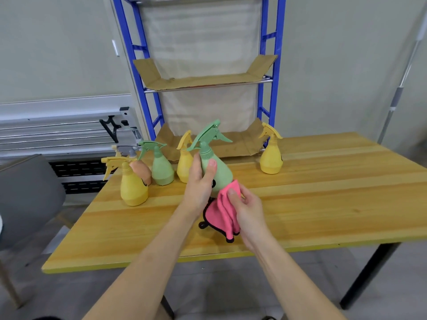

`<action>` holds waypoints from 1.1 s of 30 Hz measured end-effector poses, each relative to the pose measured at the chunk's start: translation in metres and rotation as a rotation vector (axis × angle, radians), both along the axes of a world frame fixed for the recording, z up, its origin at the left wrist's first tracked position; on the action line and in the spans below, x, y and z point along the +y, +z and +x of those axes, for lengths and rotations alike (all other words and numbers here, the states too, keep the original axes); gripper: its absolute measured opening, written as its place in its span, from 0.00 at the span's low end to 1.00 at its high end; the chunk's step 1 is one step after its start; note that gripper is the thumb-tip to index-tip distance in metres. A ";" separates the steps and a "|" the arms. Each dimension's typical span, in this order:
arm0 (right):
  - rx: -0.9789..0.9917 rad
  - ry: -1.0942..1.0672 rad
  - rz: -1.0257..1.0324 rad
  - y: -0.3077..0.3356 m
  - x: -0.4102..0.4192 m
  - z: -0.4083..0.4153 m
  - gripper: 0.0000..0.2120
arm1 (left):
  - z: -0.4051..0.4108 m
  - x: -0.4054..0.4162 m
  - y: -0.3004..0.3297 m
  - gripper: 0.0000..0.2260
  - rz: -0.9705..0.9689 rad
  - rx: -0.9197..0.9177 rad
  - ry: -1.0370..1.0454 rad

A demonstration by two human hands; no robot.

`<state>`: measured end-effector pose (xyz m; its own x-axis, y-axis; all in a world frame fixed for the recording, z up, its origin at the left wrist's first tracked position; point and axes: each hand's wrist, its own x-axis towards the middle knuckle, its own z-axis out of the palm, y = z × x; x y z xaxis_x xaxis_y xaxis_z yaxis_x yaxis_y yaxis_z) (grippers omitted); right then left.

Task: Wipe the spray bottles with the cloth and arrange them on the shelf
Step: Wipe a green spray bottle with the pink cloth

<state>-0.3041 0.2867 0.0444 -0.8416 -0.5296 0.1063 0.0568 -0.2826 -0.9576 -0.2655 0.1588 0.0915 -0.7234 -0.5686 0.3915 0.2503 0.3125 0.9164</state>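
My left hand (200, 181) grips a green spray bottle (213, 158) by its body and holds it tilted above the wooden table (323, 204). My right hand (247, 211) holds a bunched pink cloth (223, 211) with black trim against the bottle's lower end. Behind the held bottle the table carries a yellow bottle (132, 183), a pink bottle with a grey trigger (141, 169), a second green bottle (161, 166) and another yellow bottle (184, 158). A third yellow bottle (270, 153) stands at the back right. The blue shelf rack (265, 65) rises behind the table.
The rack's shelves are lined with brown cardboard (203, 79); the lower one (240, 144) sits at table height just behind the bottles. A grey chair (27, 192) is at the left. White slatted panels (57, 125) run along the left wall.
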 end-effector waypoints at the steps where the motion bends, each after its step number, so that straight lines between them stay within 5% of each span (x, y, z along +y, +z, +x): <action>1: 0.031 -0.035 0.042 -0.004 0.001 -0.002 0.10 | -0.003 -0.001 -0.001 0.16 -0.031 -0.025 0.030; 6: 0.187 -0.200 0.153 -0.016 0.014 -0.016 0.13 | -0.027 -0.003 -0.016 0.25 -0.202 -0.157 0.143; 10: 0.207 -0.287 0.135 -0.014 0.035 -0.031 0.14 | -0.043 0.011 -0.044 0.13 -0.098 -0.180 0.115; 18: 0.273 -0.494 0.170 -0.029 0.079 -0.066 0.08 | -0.072 0.038 -0.067 0.27 -0.090 -0.319 0.022; 21: 0.275 -0.508 0.135 -0.032 0.091 -0.072 0.08 | -0.076 0.037 -0.070 0.30 -0.257 -0.381 0.083; 33: 0.207 -0.602 0.097 -0.029 0.122 -0.116 0.09 | -0.162 0.064 -0.072 0.27 -0.364 -0.349 0.015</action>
